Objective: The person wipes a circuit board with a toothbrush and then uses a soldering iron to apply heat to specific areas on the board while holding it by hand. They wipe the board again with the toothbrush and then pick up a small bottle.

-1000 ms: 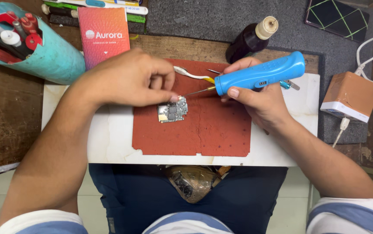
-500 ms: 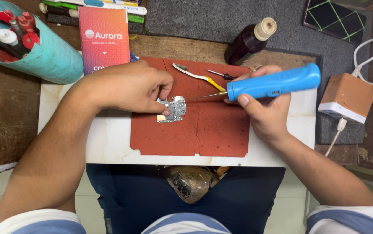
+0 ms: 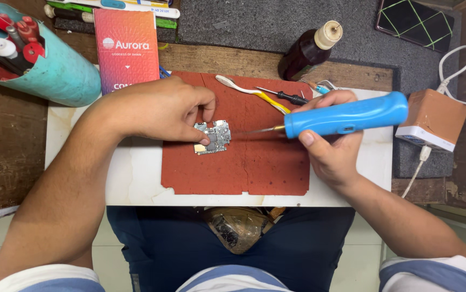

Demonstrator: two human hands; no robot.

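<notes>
**Inspector:** Nearest you, your lap shows below the bench (image 3: 135, 184) edge; above it a white slab carries a red-brown work mat (image 3: 254, 167). State your left hand.

**Operator:** My left hand (image 3: 157, 111) lies on the mat's left part; the grip is pinched shut, thumb and forefinger on the edges of the small circuit board (image 3: 213, 137); the board lies flat on the mat, just left of the mat's middle.

**Inspector:** Noted; your right hand (image 3: 330, 148) is wrapped fully closed round the blue soldering iron (image 3: 346, 115); the iron lies nearly level, its thin tip (image 3: 244, 132) pointing left and ending just beside the board's right edge; whether tip and board touch, I cannot tell.

**Operator:** And behind the hands?

**Inspector:** On the mat's far edge you have a white and yellow brush (image 3: 252, 93) and a black-handled screwdriver (image 3: 287, 97), side by side; beyond them a dark brown bottle (image 3: 309, 51) with a pale cap lies tilted on a grey pad (image 3: 244, 24); to your right an orange and white box (image 3: 433, 119) with a white cable (image 3: 452, 70); far left, a teal holder (image 3: 54, 75) of red-handled tools, and next to it an orange-pink booklet (image 3: 127, 48).
</notes>
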